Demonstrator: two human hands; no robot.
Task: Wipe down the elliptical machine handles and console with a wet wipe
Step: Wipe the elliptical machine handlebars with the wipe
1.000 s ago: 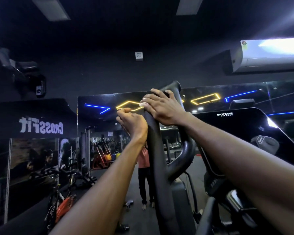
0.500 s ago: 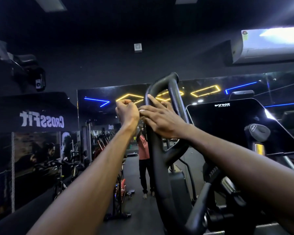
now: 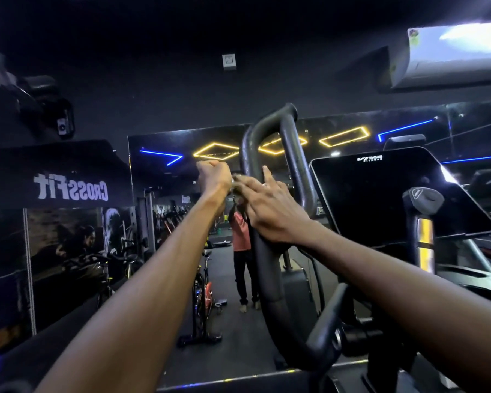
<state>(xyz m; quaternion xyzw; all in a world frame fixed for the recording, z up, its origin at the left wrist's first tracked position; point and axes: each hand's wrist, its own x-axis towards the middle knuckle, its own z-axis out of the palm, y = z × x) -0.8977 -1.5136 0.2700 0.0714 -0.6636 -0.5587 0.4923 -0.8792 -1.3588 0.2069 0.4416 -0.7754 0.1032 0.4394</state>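
Handle [image 3: 270,154] at frame centre mid-wipe — right hand [image 3: 270,205] presses wipe [image 3: 236,184] against it, left hand [image 3: 213,177] clenched on wipe's end; console [image 3: 380,191] seemingly untouched.

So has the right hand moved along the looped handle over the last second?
Yes. The right hand has slid down the looped handle: a second ago it lay near the loop's top bend, now it sits well below it, on the left bar, level with the console.

Dark gym: wall mirror [image 3: 182,211], neon ceiling lights [image 3: 216,151], probably air conditioner [image 3: 454,55].
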